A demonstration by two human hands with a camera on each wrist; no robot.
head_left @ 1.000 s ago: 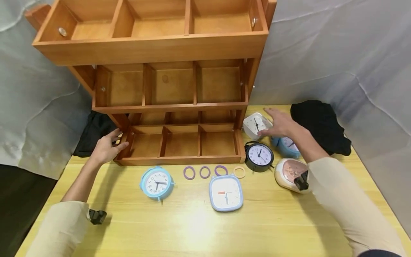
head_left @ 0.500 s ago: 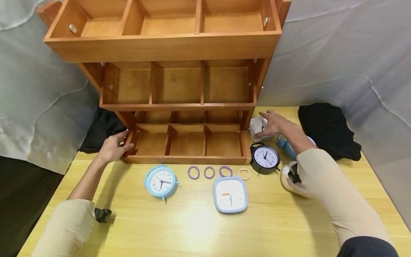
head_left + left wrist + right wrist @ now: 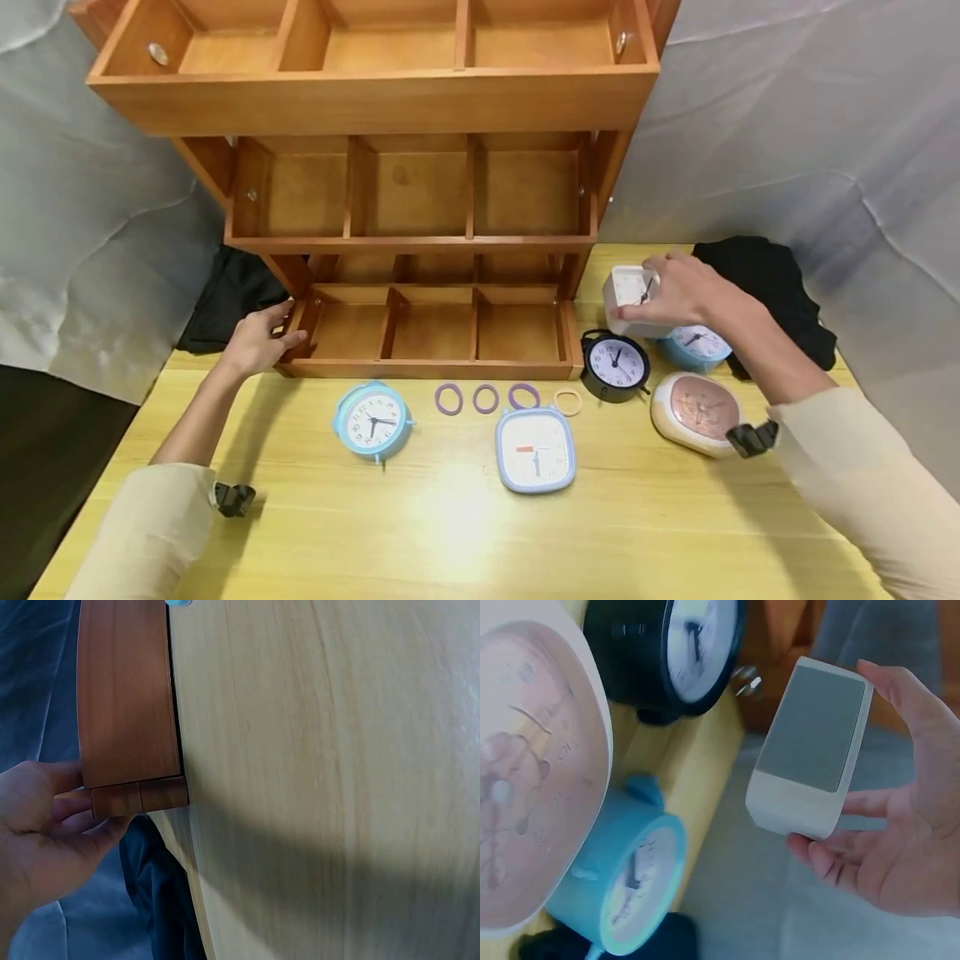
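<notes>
Shelf unit (image 3: 420, 242) at table (image 3: 450, 533) rear; rings (image 3: 486, 398) before it; clocks (image 3: 615, 364) right, apparently clustered.

We wear loose, pale beige long sleeves on both arms, left sleeve (image 3: 146, 525) and right sleeve (image 3: 855, 492), each ending short of the wrist. Just past each cuff sits a small black clip-like mount, left mount (image 3: 232, 498) and right mount (image 3: 752, 438). Our left hand (image 3: 258, 342) and right hand (image 3: 686, 292) are bare, without rings or gloves.
</notes>
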